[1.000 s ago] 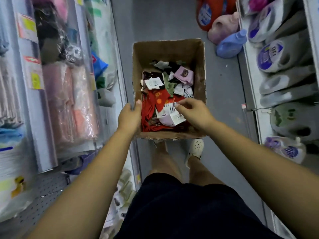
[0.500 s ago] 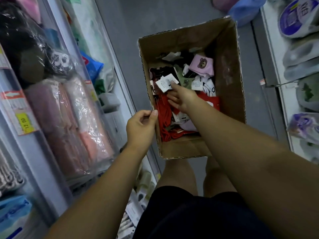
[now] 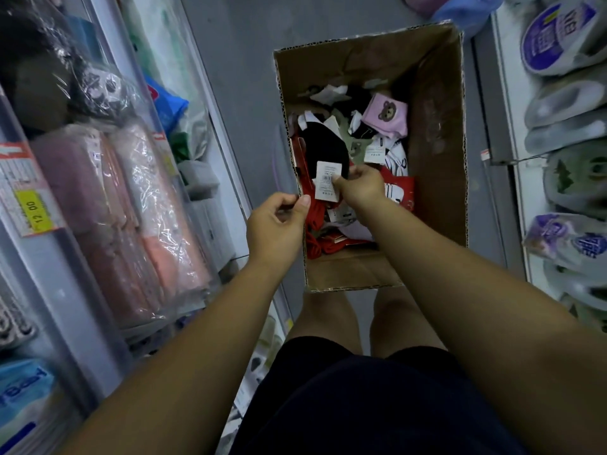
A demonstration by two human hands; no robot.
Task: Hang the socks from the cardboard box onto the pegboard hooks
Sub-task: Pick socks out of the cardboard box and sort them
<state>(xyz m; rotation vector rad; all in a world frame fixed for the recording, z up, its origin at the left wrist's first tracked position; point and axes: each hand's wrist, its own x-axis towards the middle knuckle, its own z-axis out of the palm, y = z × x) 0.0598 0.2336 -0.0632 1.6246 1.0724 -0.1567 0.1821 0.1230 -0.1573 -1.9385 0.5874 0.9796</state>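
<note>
An open cardboard box (image 3: 433, 133) stands on the grey floor in front of my legs, holding several tagged socks: red, pink with a bear, green and white. My right hand (image 3: 359, 188) is inside the box and pinches the white tag of a black sock (image 3: 323, 149), lifted a little above the pile. My left hand (image 3: 276, 224) hovers at the box's left wall with its fingers curled and nothing in it. No pegboard hooks are plainly in view.
Shelves of plastic-wrapped goods with a yellow price label (image 3: 37, 211) run close along the left. On the right stand shelves of detergent pouches (image 3: 568, 37). The aisle floor (image 3: 236, 60) between them is narrow, and the box fills most of it.
My right hand has closed on the black sock's tag and lifted it from the pile. My left hand let go of the box edge and now hangs curled beside it.
</note>
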